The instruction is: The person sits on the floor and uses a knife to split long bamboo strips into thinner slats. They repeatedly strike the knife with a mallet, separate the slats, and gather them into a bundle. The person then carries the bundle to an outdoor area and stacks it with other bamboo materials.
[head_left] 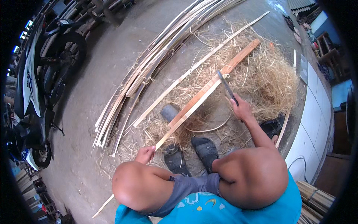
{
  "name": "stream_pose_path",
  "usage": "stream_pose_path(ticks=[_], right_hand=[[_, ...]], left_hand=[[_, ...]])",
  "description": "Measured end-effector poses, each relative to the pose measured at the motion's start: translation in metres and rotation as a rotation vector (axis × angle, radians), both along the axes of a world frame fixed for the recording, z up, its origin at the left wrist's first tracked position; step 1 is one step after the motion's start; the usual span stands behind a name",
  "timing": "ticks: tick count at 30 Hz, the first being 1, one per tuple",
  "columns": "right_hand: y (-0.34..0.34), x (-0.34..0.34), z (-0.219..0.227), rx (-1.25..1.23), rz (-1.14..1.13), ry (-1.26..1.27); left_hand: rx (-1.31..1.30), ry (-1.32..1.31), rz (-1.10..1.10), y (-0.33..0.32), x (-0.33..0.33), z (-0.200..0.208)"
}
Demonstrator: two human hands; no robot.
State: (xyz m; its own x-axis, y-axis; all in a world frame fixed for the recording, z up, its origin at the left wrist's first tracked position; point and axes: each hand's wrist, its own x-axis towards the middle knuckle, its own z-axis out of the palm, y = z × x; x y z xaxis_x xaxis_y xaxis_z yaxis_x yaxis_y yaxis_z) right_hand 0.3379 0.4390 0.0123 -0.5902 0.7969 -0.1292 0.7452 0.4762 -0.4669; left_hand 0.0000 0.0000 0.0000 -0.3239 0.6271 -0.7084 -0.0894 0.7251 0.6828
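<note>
My left hand [145, 154] pinches a long pale strip of split wood or bamboo [186, 115] beside my left knee. The strip slants up to the right along a reddish-brown plank [240, 56], and its tail shows again below the knee. My right hand [242, 109] is wrapped round the dark handle of a knife [226, 85]. Its blade lies across the plank near the strip's upper end, where a pale curl shows. Under the plank's lower end is a grey cylinder [169, 112]; what else supports the plank is hidden.
Curly shavings [276, 80] pile around the plank. Another loose strip [201, 61] lies left of it, and bundled strips [149, 63] lie farther left. A motorcycle [41, 74] stands at far left. White tiles [313, 100] edge the right side. My sandalled feet [205, 149] are below the plank.
</note>
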Motion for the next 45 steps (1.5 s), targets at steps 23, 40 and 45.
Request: stream_pose_path(ticks=[23,40,45], right_hand=[[-0.010,-0.017,-0.030,-0.059,0.042,0.066],[0.058,-0.032,0.017,0.046,-0.231,0.067],[-0.077,-0.071,-0.002,-0.057,0.359,0.147]], left_hand=[[-0.043,0.670,-0.530,0.089,0.019,0.018],[-0.166,-0.019,-0.144,0.017,0.012,-0.012],[0.051,-0.017,-0.002,0.069,0.006,-0.013]])
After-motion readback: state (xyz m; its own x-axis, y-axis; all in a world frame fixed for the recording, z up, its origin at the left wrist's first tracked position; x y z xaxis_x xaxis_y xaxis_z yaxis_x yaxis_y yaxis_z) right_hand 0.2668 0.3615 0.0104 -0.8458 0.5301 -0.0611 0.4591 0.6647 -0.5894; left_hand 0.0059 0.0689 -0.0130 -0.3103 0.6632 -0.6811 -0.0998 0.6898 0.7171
